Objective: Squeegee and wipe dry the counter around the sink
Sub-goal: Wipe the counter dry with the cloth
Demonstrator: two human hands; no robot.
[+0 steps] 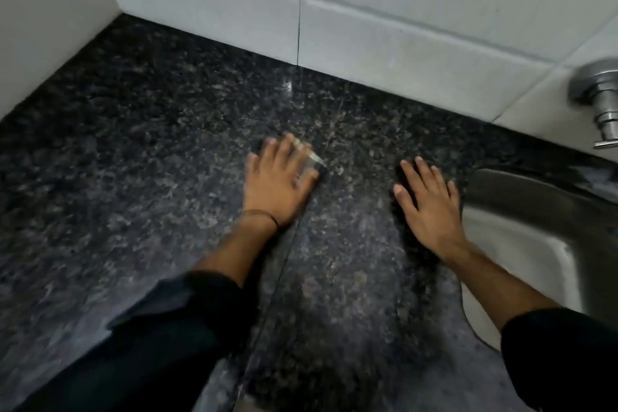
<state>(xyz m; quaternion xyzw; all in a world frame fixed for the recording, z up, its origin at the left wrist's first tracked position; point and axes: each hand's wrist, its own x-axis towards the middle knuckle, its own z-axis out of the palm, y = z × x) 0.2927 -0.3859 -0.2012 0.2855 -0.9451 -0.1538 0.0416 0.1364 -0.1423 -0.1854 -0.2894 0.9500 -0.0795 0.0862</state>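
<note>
The black speckled granite counter (133,144) fills most of the view. My left hand (277,181) presses flat on a small grey wiping pad (316,162). Only the pad's right corner shows past my fingers, and it is blurred. My right hand (428,207) lies flat on the counter with fingers spread and nothing in it, right beside the left rim of the steel sink (521,207). Both forearms wear dark sleeves.
White tiled walls (401,10) meet the counter at the back and the left, forming a corner at the far left. A chrome tap (598,94) sticks out of the wall above the sink at the right edge. A thin seam (284,261) runs across the counter.
</note>
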